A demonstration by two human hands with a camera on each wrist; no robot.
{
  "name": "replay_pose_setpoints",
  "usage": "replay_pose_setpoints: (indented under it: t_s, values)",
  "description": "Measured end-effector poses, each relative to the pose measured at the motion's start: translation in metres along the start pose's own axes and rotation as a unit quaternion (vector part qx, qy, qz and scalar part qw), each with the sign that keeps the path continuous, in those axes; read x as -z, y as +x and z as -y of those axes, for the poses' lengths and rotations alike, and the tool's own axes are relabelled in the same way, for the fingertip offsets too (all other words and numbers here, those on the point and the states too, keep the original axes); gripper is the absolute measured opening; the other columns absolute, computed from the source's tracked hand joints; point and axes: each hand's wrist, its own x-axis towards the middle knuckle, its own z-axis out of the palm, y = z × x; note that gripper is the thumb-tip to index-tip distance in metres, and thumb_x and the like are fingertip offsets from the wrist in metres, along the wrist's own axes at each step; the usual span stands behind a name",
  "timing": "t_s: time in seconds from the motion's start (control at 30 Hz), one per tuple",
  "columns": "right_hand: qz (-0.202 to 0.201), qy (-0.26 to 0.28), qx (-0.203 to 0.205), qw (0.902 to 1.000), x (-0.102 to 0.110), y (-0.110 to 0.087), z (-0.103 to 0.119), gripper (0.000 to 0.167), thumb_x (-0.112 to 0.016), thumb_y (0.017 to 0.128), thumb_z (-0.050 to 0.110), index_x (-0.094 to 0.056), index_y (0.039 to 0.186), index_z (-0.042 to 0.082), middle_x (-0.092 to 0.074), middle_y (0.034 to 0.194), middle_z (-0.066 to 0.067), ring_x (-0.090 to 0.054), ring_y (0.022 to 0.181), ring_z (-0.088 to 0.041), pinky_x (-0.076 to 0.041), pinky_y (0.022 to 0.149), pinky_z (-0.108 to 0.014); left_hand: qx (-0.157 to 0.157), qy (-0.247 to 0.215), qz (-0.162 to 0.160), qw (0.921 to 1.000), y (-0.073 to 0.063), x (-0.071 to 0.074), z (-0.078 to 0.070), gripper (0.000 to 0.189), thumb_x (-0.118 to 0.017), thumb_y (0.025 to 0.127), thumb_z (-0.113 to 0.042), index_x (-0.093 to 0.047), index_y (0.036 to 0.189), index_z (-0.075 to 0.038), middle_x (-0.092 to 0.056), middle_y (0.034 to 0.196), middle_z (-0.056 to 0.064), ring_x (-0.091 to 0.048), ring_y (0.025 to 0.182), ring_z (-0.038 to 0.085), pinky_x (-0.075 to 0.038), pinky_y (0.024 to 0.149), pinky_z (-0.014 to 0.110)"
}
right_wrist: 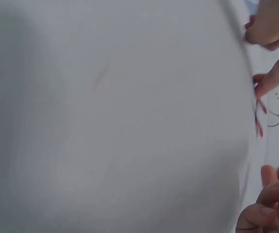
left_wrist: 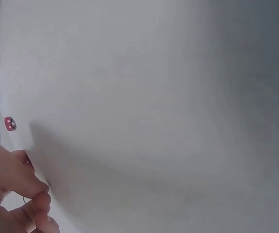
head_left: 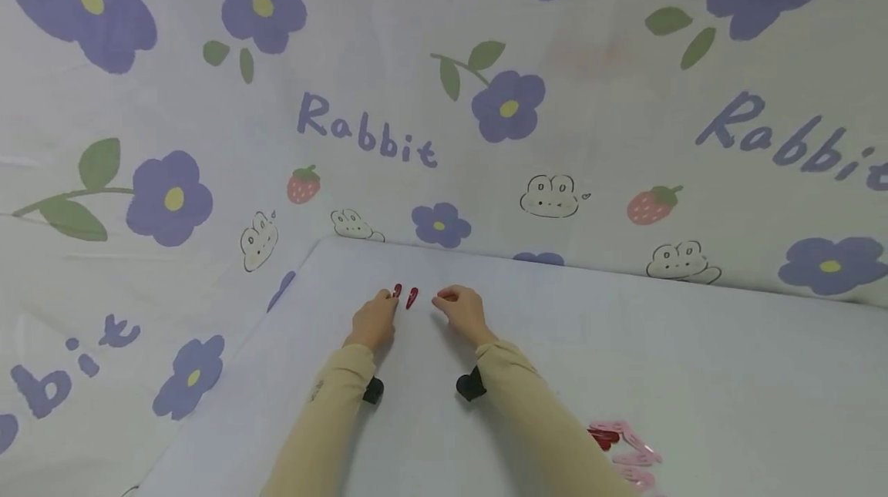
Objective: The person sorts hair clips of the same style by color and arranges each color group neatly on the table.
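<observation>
On the white table, two small red hair clips lie side by side near the back. My left hand [head_left: 373,321] holds the left red clip [head_left: 398,290] at its near end, between thumb and index finger; the other fingers are curled. Just right of it, the second red clip [head_left: 412,297] lies apart from both hands. My right hand [head_left: 465,313] hovers to the right of the clips, its fingers [right_wrist: 275,191] loosely bent with nothing visible between them. The left wrist view also shows the second clip [left_wrist: 10,124] beyond the thumb.
Several pink hair clips [head_left: 634,457] and some red hair clips [head_left: 604,436] lie in a loose pile at the lower right. A patterned cloth wall [head_left: 590,119] rises behind and left of the white table [head_left: 694,358].
</observation>
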Motion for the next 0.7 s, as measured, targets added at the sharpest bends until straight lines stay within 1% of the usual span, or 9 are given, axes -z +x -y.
replay_pose_setpoints:
  t_s: [0.07, 0.13, 0.27, 0.37, 0.43, 0.5, 0.57, 0.63, 0.7]
  values:
    - [0.003, -0.027, 0.048, 0.9985, 0.011, -0.004, -0.003, 0.017, -0.063, 0.082, 0.01, -0.064, 0.088, -0.006, -0.062, 0.078, -0.01, -0.056, 0.071, -0.019, -0.044, 0.063, -0.029, -0.005, -0.005, 0.001, 1.0, -0.001, 0.0, 0.0, 0.044, -0.064, 0.074, 0.003, -0.055, 0.118, 0.0, -0.05, 0.113, 0.012, -0.056, 0.088, 0.031, -0.046, 0.072, 0.039]
    - [0.003, -0.044, 0.072, 0.9964, 0.024, -0.006, -0.001, 0.014, -0.063, 0.082, 0.009, -0.065, 0.087, -0.004, -0.063, 0.08, -0.009, -0.057, 0.077, -0.022, -0.043, 0.068, -0.032, -0.008, -0.006, 0.001, 1.0, -0.001, 0.0, 0.0, 0.045, -0.063, 0.074, 0.004, -0.055, 0.118, 0.001, -0.05, 0.112, 0.012, -0.056, 0.086, 0.031, -0.046, 0.071, 0.039]
    - [0.01, -0.02, 0.048, 0.9986, 0.047, -0.005, 0.007, 0.014, -0.062, 0.083, 0.01, -0.066, 0.09, -0.001, -0.063, 0.083, -0.008, -0.056, 0.075, -0.028, -0.044, 0.063, -0.03, -0.017, 0.002, -0.004, 0.9998, 0.004, 0.005, -0.002, 0.041, -0.062, 0.075, 0.004, -0.056, 0.116, 0.002, -0.05, 0.111, 0.013, -0.057, 0.086, 0.031, -0.046, 0.072, 0.039]
    - [0.015, 0.014, 0.011, 0.9997, 0.062, -0.007, 0.015, 0.017, -0.061, 0.084, 0.012, -0.066, 0.094, -0.001, -0.062, 0.084, -0.007, -0.053, 0.063, -0.024, -0.042, 0.055, -0.026, -0.016, 0.006, 0.004, 0.9998, 0.008, 0.009, -0.003, 0.039, -0.062, 0.076, 0.003, -0.056, 0.115, 0.003, -0.051, 0.111, 0.014, -0.056, 0.089, 0.031, -0.045, 0.074, 0.039]
    - [0.015, 0.016, 0.011, 0.9997, 0.071, -0.012, 0.02, 0.018, -0.061, 0.084, 0.014, -0.066, 0.095, 0.0, -0.062, 0.084, -0.007, -0.052, 0.059, -0.021, -0.042, 0.054, -0.025, -0.014, 0.007, 0.007, 0.9999, 0.008, 0.009, -0.004, 0.038, -0.061, 0.077, 0.003, -0.056, 0.114, 0.003, -0.051, 0.111, 0.014, -0.055, 0.091, 0.031, -0.045, 0.076, 0.039]
    - [0.015, 0.012, 0.02, 0.9996, 0.077, -0.018, 0.025, 0.018, -0.062, 0.084, 0.014, -0.065, 0.095, 0.0, -0.063, 0.084, -0.006, -0.049, 0.058, -0.014, -0.042, 0.054, -0.026, -0.013, 0.008, 0.01, 0.9998, 0.007, 0.009, -0.005, 0.037, -0.06, 0.077, 0.003, -0.056, 0.114, 0.003, -0.051, 0.112, 0.014, -0.055, 0.093, 0.031, -0.044, 0.077, 0.04]
    - [0.02, 0.015, 0.03, 0.9992, 0.084, -0.026, 0.031, 0.019, -0.062, 0.084, 0.014, -0.065, 0.095, -0.001, -0.063, 0.085, -0.006, -0.049, 0.058, -0.014, -0.042, 0.054, -0.027, -0.014, 0.007, 0.008, 0.9998, 0.005, 0.008, -0.005, 0.036, -0.06, 0.078, 0.003, -0.056, 0.114, 0.003, -0.051, 0.112, 0.015, -0.055, 0.094, 0.031, -0.044, 0.077, 0.04]
    - [0.032, 0.031, 0.03, 0.9986, 0.092, -0.035, 0.038, 0.02, -0.062, 0.084, 0.015, -0.064, 0.096, -0.001, -0.062, 0.085, -0.005, -0.047, 0.058, -0.013, -0.041, 0.054, -0.026, -0.019, 0.005, 0.005, 0.9998, 0.004, 0.007, -0.003, 0.035, -0.061, 0.077, 0.003, -0.058, 0.112, 0.003, -0.052, 0.109, 0.014, -0.055, 0.095, 0.03, -0.045, 0.076, 0.039]
    - [0.05, 0.061, 0.015, 0.9968, 0.101, -0.045, 0.047, 0.022, -0.062, 0.085, 0.016, -0.063, 0.097, -0.001, -0.06, 0.082, -0.003, -0.045, 0.056, -0.012, -0.039, 0.053, -0.026, -0.019, 0.0, 0.009, 0.9998, 0.006, 0.007, 0.0, 0.034, -0.062, 0.077, 0.003, -0.058, 0.111, 0.002, -0.053, 0.106, 0.013, -0.054, 0.096, 0.028, -0.044, 0.077, 0.038]
